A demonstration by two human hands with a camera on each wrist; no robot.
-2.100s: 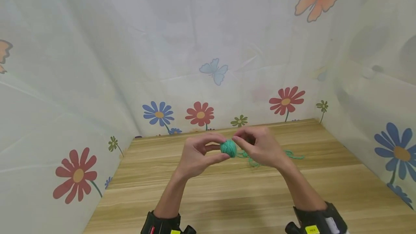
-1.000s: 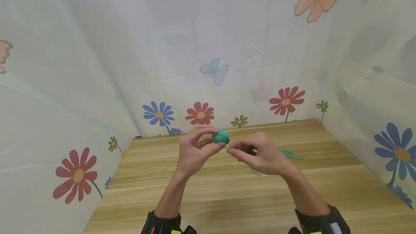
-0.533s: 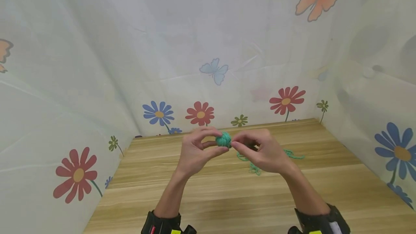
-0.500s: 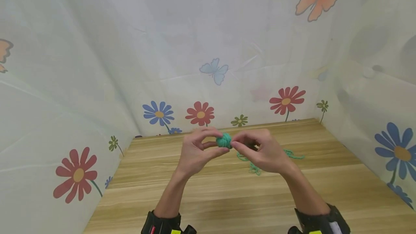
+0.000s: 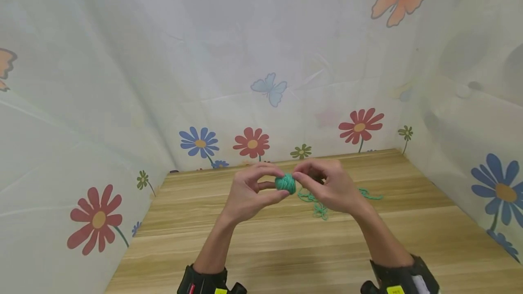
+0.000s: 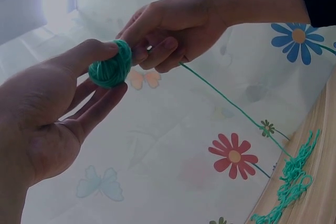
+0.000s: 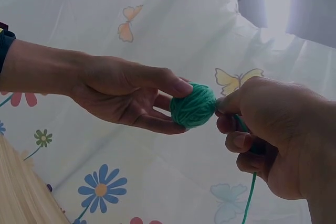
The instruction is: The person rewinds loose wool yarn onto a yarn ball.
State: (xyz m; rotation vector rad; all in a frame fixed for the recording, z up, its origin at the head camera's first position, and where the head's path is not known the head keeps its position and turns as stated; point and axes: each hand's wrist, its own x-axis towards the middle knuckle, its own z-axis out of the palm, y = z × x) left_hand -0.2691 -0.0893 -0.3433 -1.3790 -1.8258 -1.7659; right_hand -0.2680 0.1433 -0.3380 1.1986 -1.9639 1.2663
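Observation:
A small ball of green yarn [image 5: 285,184] is held up above the table between thumb and fingertips of my left hand [image 5: 249,194]. Close at its right side, my right hand [image 5: 328,187] pinches the strand of yarn by thumb and index finger. In the right wrist view the wound ball [image 7: 193,106] sits right by the right fingertips. The left wrist view shows the yarn strand [image 6: 226,97] running from under the right hand down to a loose heap of green yarn [image 6: 294,179] on the table. Part of that heap is hidden behind the right hand in the head view.
A wood-grain table [image 5: 261,248] spreads below both hands. Pale curtains [image 5: 229,49] printed with flowers and butterflies enclose it at the back and both sides. A dark band with a small device [image 5: 400,276] is on the right wrist, and a similar one [image 5: 206,280] on the left.
The right hand has circled the ball, passing below and left, then back up to its right side. The ball has shifted and turned in the left fingers, ending slightly lower and further right.

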